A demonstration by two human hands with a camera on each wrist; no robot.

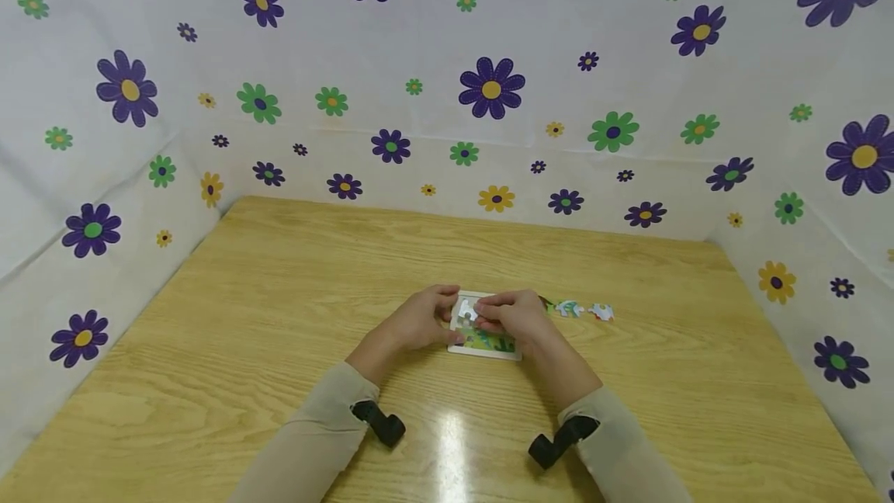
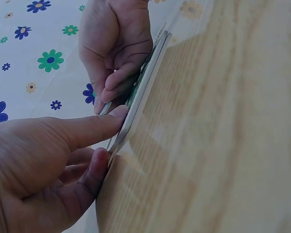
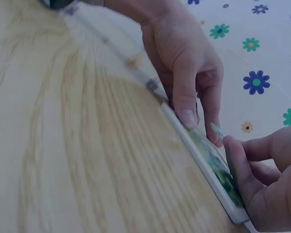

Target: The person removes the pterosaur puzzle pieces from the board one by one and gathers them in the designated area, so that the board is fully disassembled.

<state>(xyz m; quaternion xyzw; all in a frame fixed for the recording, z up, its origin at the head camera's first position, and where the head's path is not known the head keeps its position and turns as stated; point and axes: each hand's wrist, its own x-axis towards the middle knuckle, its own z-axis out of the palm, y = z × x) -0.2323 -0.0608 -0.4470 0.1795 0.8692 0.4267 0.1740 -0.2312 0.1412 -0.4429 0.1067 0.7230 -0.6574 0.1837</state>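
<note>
A small jigsaw puzzle tray with a white rim lies on the wooden table, its lower part filled with a green and yellow picture. My left hand grips the tray's left side, thumb on the near left corner and fingers round the far left edge. Over the tray, my right hand pinches a puzzle piece between thumb and fingers, tilted in the right wrist view. The right hand covers part of the tray. Just right of it lie loose puzzle pieces, one partly hidden behind the hand.
Another loose piece lies at the right end of the row. The wood-grain table is bounded at the back and sides by a white cloth with printed flowers. Black straps with camera mounts sit on both wrists.
</note>
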